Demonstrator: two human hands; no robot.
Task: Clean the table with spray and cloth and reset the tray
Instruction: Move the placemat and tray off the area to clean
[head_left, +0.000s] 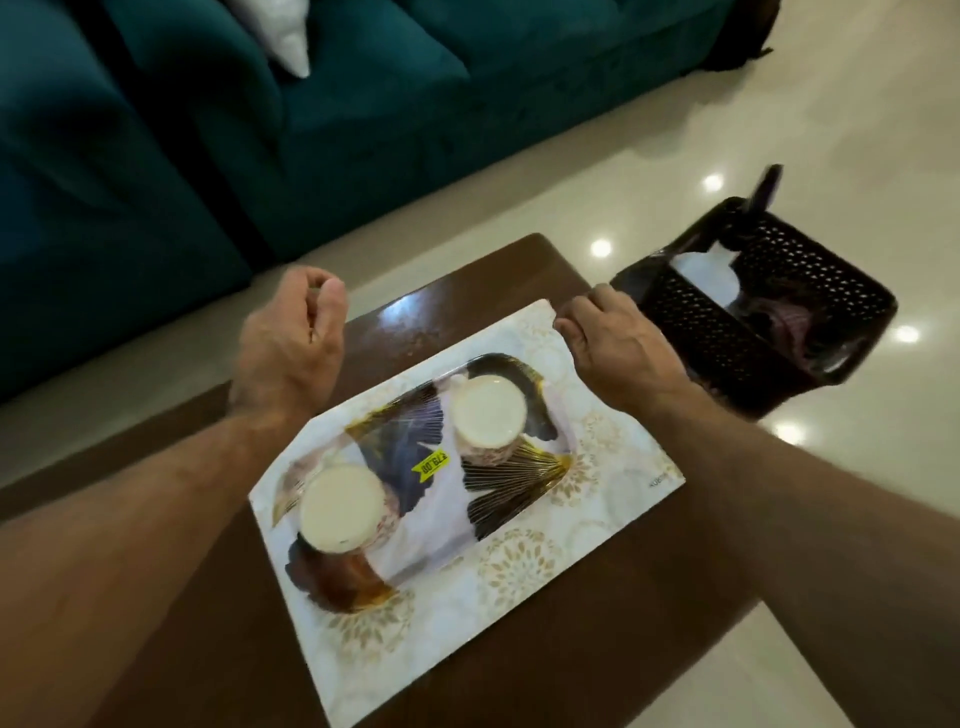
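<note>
A patterned tray (498, 499) with dark and gold leaf print lies on a white floral placemat (524, 577) on the brown table (675, 582). Two upturned white cups stand on the tray, one near (340, 506) and one far (488, 415). A yellow price sticker (431, 463) is between them. My left hand (291, 343) hovers above the table's far left edge, fingers curled, holding nothing. My right hand (613, 343) hovers by the placemat's far right corner, fingers curled; I cannot tell whether it touches the mat. A spray bottle (727, 260) lies in the black basket (810, 280).
The black perforated basket stands on the glossy tiled floor (857, 130) right of the table, with a dark cloth (784, 322) inside. A teal sofa (208, 130) with a white cushion (280, 36) runs behind the table. Crumbs speckle the table's far edge (415, 332).
</note>
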